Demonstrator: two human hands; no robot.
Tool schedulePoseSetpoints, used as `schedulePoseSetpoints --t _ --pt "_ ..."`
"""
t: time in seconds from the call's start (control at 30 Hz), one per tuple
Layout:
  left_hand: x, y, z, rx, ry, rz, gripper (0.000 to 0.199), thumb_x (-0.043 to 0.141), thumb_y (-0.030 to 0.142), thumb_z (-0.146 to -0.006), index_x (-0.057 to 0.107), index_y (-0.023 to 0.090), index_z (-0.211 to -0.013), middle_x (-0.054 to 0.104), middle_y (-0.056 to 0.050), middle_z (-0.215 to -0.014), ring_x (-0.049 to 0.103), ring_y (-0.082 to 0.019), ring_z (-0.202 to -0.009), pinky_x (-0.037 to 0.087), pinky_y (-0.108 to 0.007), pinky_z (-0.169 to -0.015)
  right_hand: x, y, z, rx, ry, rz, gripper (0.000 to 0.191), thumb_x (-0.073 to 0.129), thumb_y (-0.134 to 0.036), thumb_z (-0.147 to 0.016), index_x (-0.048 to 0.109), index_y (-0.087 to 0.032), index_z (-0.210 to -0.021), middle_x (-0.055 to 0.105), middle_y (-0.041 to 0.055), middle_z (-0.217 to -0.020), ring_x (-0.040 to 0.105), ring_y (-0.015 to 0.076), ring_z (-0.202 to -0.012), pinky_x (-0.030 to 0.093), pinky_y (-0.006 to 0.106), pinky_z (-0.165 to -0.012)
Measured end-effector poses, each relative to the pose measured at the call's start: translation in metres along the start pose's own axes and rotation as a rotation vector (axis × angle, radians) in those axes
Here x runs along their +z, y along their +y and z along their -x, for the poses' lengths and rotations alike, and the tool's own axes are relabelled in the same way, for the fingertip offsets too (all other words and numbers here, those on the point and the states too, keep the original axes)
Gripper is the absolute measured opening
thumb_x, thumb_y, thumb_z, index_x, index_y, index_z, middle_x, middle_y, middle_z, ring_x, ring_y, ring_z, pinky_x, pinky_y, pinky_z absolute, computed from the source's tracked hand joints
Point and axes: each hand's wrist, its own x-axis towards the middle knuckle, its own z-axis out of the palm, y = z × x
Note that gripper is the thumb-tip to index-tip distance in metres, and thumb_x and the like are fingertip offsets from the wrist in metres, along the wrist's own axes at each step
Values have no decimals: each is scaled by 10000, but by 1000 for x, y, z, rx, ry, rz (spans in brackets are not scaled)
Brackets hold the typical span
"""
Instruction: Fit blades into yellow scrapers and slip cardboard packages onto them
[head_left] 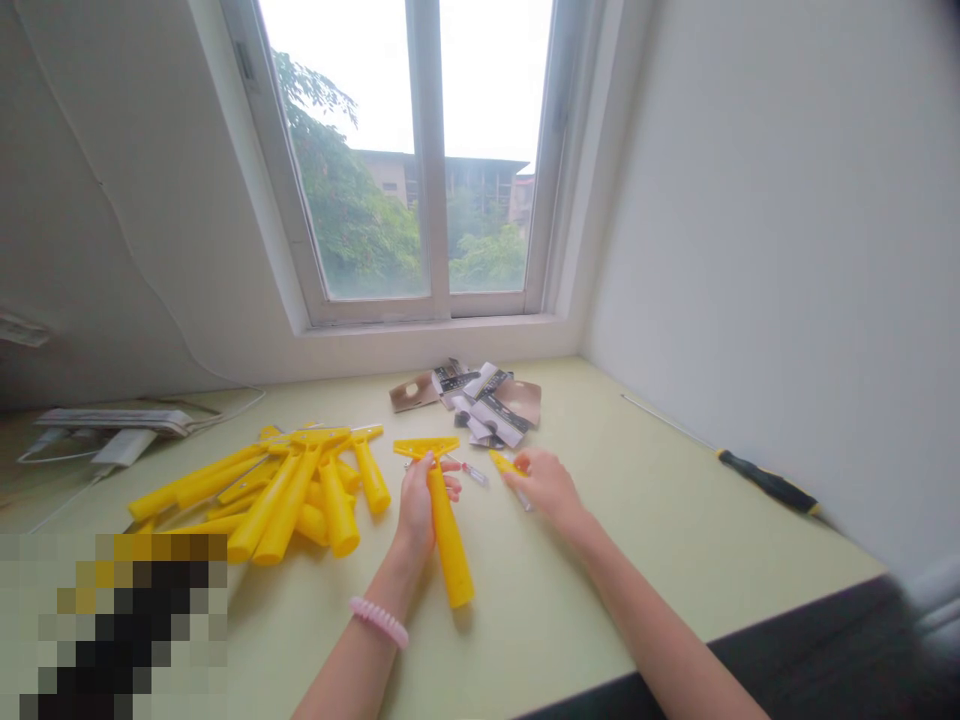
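In the head view, we see the left hand closed firmly around the neck of a yellow plastic scraper, just below its crossbar. The handle points back toward us, with its end low over the pale green bench. We judge this part to be light and stiff, and its smooth moulded surface may slip a little, so the neck is the sound place to take hold, with the crossbar stopping the hand from sliding off. The right hand forms a narrow grip at a small yellow piece; we cannot tell whether it holds that piece or only touches it. A small metal item in a clear sleeve lies between the hands. Further yellow scrapers lie in a loose pile to the left, and printed card packaging lies beyond the hands. A black and yellow screwdriver lies near the right wall, and a power strip sits at the far left
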Motion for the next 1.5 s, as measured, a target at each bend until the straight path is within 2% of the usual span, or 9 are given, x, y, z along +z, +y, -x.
schedulePoseSetpoints --t 0.23,0.4,0.57,0.7,0.8,1.0,1.2,1.37,1.5 --pt "-1 -1 -1 -54 -3 -15 206 482 320 -754 494 122 -809 639 -57 -717 535 -85 -447 396 -203 -425 -16 24 -9 84 135 -155 306 405 -317 -811 676 -179 -774 676 59 -751 591 177 -677 351 240 -571" --pt "1 -1 1 -91 -36 -35 148 458 267 -776 494 129 -816 635 -46 -713 524 -75 -432 424 -200 -435 -26 43 -8 283 135 52 311 463 -214 -763 637 -146 -1012 666 106 -891 583 225 -827 376 276 -655" --pt "1 -5 0 -145 -40 -136 163 475 226 -772 548 103 -851 630 -61 -777 558 -79 -487 472 -205 -491 -17 15 4 90 251 312 230 495 -289 -775 647 -179 -908 586 113 -996 490 255 -948 344 345 -770" --pt "0 -9 0 -196 -85 -164 166 507 229 -765 562 98 -850 624 -66 -793 576 -89 -520 498 -222 -535 -6 -15 13 12 111 326 278 531 -389 -749 654 -152 -827 579 135 -966 472 268 -944 332 359 -782" --pt "0 -12 -1 -223 -122 -180 167 507 239 -772 560 98 -844 616 -67 -787 578 -94 -517 501 -228 -525 -1 -19 12 24 56 315 203 540 -289 -735 662 -142 -803 588 139 -981 469 272 -964 321 351 -794" --pt "1 -15 1 -272 -157 -197 176 508 248 -774 544 110 -876 628 -75 -805 582 -96 -516 501 -229 -525 1 3 -1 125 -78 88 222 513 -114 -649 665 -179 -798 624 70 -879 519 200 -869 339 260 -717" --pt "2 -14 3 -269 -154 -195 176 506 261 -773 542 112 -860 623 -75 -810 585 -97 -518 492 -223 -506 0 9 -5 100 -59 -73 180 458 -76 -622 578 -160 -725 622 47 -770 549 170 -748 373 248 -640" --pt "0 -15 1 -258 -187 -218 187 504 269 -774 541 117 -875 632 -89 -833 590 -106 -522 493 -232 -507 -9 8 -13 92 -6 -479 198 482 -98 -610 494 -186 -787 587 -6 -750 582 131 -616 428 243 -574" --pt "-1 -17 1 -240 -213 -229 206 508 284 -771 542 117 -887 633 -91 -840 585 -102 -517 487 -227 -506 -25 -3 -16 -7 -132 -813 189 508 -135 -632 517 -176 -817 588 -13 -735 602 112 -542 442 232 -530"
